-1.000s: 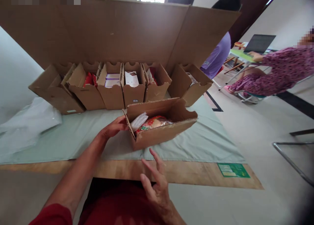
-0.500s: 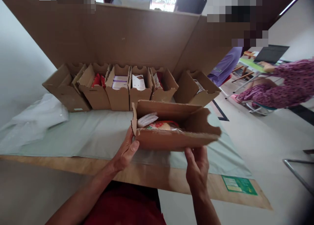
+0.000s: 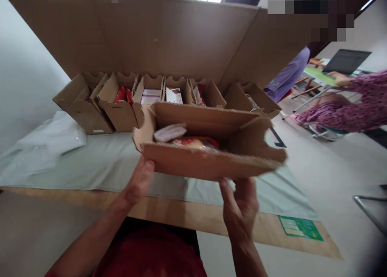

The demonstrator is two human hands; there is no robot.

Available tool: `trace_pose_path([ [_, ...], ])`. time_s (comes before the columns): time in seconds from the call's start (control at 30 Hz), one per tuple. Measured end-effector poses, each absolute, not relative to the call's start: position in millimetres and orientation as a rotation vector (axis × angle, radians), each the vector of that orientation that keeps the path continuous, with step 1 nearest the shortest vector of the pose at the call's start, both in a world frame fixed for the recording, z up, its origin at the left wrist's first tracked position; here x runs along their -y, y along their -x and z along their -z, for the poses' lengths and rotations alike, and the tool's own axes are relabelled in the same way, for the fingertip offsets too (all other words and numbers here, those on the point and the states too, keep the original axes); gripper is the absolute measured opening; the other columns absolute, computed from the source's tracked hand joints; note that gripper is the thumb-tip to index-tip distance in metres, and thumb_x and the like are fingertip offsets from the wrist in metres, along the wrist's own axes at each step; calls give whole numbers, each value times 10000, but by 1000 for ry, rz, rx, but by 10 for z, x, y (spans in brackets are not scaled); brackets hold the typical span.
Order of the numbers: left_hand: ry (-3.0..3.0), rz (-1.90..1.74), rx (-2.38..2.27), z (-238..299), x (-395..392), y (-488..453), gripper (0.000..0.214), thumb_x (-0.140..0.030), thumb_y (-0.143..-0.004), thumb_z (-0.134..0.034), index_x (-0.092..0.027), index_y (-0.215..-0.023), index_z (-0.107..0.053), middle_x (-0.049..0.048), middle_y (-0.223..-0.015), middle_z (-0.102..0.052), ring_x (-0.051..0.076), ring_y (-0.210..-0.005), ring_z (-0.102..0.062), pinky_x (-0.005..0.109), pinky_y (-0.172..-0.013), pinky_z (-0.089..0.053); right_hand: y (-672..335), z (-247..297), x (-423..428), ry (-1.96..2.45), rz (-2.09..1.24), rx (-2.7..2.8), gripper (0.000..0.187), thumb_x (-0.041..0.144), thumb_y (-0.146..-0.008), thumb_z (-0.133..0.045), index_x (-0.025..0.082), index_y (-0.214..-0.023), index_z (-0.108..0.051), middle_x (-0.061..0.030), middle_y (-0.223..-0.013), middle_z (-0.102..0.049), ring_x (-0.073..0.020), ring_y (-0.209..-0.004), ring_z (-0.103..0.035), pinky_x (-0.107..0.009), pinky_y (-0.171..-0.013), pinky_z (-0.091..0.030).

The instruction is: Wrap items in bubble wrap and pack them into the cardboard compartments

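Note:
Raised above the table, a long open-topped cardboard box (image 3: 208, 164) is held between my two hands. My left hand (image 3: 139, 181) grips its left end, thumb on the near side and the other fingers hidden behind. Under the near right part, my right hand (image 3: 241, 200) supports the bottom edge, its fingertips partly out of sight beneath. Inside the box lie a whitish wrapped packet (image 3: 170, 132) at the left and a clear packet with red print (image 3: 196, 143). The right part of the box's inside is shaded.
Behind stands a row of similar cardboard boxes (image 3: 122, 116), some holding red or white packets, against a tall cardboard panel (image 3: 178, 39). Crumpled clear plastic (image 3: 57, 136) lies left on the pale green cloth (image 3: 102, 164). A seated person in patterned purple clothing (image 3: 359, 103) is at right.
The box has come closer to me and shifted left, tilting slightly with its right end lower. Both hands moved with it, keeping their hold.

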State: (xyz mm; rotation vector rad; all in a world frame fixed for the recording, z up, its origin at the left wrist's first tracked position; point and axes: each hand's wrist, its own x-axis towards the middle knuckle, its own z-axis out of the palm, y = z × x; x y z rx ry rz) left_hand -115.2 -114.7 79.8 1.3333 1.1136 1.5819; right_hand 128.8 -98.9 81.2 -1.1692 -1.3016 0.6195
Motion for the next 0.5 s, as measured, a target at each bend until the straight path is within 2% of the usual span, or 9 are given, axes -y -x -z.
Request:
trace_pose_path([
  [0.1, -1322, -1676, -1184, -838, 1154, 1297, 691, -676, -985, -438, -271, -1545, -407, 75, -1546, -515, 295, -1532, -327, 498, -1295, -223, -1138, -853, 867, 1127, -649, 1440, 344, 410, -919, -674, 247, -1211, -597, -66, -1120, -636, -236, -1036, -592, -424, -965, -481],
  [0.2, -1331, -1617, -1199, -824, 1230, 1198, 682, -638, -995, -457, -280, -1568, -365, 70, -1552, -506, 290, -1534, -324, 474, -1297, -233, -1188, -827, 782, 1096, -634, 1398, 381, 391, -894, -707, 247, -1223, -579, -72, -1146, -636, -248, -1083, -592, -441, -1007, -461],
  [0.33, -1290, -1509, -1109, -670, 1328, 902, 699, -582, -1004, -483, -285, -1603, -279, 85, -1591, -451, 296, -1524, -338, 460, -1287, -256, -1449, -634, 861, 1172, -684, 1351, 427, 383, -867, -740, 228, -1227, -569, -97, -1179, -642, -278, -1132, -601, -471, -1018, -459],
  [0.5, -1268, -1486, -1088, -518, 1413, 985, 672, -542, -1020, -467, -272, -1604, -275, 98, -1600, -429, 300, -1535, -310, 480, -1294, -202, -1424, -407, 824, 1210, -760, 1404, 401, 424, -888, -711, 230, -1216, -588, -80, -1156, -659, -254, -1088, -612, -431, -974, -486],
])
